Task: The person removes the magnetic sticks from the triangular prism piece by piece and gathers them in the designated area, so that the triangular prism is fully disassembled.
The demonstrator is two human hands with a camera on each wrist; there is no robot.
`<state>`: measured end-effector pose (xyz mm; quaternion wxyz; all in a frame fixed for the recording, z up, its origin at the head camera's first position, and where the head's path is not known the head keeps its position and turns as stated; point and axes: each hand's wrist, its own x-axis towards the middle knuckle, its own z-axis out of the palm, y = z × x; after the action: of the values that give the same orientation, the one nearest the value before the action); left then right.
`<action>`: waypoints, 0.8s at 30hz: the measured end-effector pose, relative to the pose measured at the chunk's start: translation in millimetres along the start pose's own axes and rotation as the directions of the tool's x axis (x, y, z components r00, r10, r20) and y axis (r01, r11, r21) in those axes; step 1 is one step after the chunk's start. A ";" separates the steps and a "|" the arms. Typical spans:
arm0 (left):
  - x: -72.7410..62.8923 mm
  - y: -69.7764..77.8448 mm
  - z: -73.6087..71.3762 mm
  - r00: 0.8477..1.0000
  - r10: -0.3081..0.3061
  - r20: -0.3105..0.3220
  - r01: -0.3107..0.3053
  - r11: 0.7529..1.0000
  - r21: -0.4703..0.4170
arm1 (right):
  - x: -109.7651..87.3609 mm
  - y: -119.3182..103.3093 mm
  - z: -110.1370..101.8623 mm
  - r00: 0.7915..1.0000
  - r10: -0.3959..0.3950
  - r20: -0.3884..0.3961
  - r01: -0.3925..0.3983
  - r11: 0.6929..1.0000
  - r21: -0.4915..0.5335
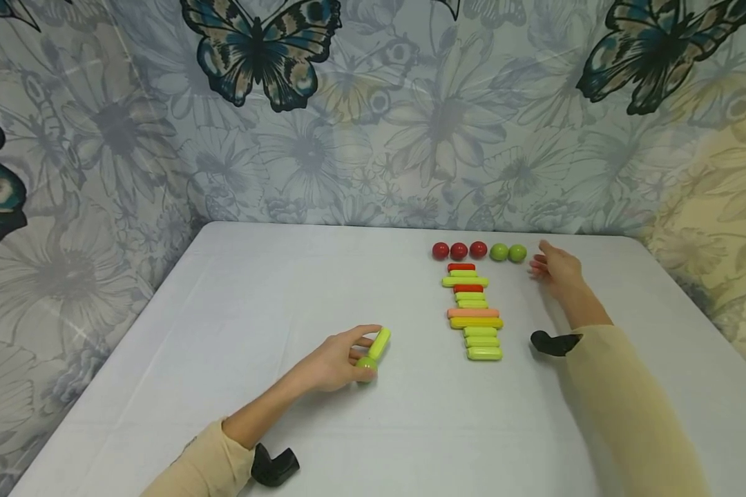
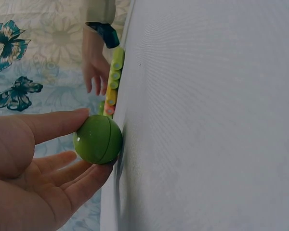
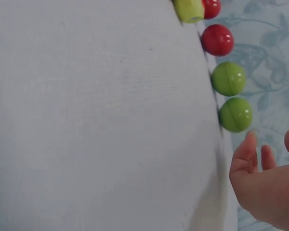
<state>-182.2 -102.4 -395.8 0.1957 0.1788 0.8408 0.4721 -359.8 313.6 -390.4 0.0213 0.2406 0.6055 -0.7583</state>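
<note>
Between its thumb and fingertips, my left hand (image 1: 338,360) pinches a shiny green ball (image 1: 366,363) and a light-green stick (image 1: 380,343) lined up end to end, low over the table. In the left wrist view the ball (image 2: 98,139) hides the stick. Whether the two are joined, I cannot tell. My right hand (image 1: 558,270) holds nothing; its fingers are loosely bent beside the last green ball (image 1: 518,253) of a row, apart from it in the right wrist view. That row has three red balls (image 1: 458,251) and another green ball (image 1: 499,252).
Below the balls runs a column of short sticks, including a red stick (image 1: 461,267), a pink stick (image 1: 473,313), a yellow stick (image 1: 475,323) and several light-green sticks (image 1: 484,354). All lie on a white-covered table (image 1: 255,290) against a flowered wall (image 1: 373,159).
</note>
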 end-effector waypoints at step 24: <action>0.4 0.6 -0.4 1.000 -0.015 0.000 0.015 1.000 0.008 | -87.8 12.4 31.9 0.890 0.016 0.456 -0.010 1.000 -0.016</action>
<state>-182.7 -102.2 -395.2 0.1987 0.1735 0.8439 0.4671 -289.0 258.0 -362.6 0.1693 0.0601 0.5869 -0.7895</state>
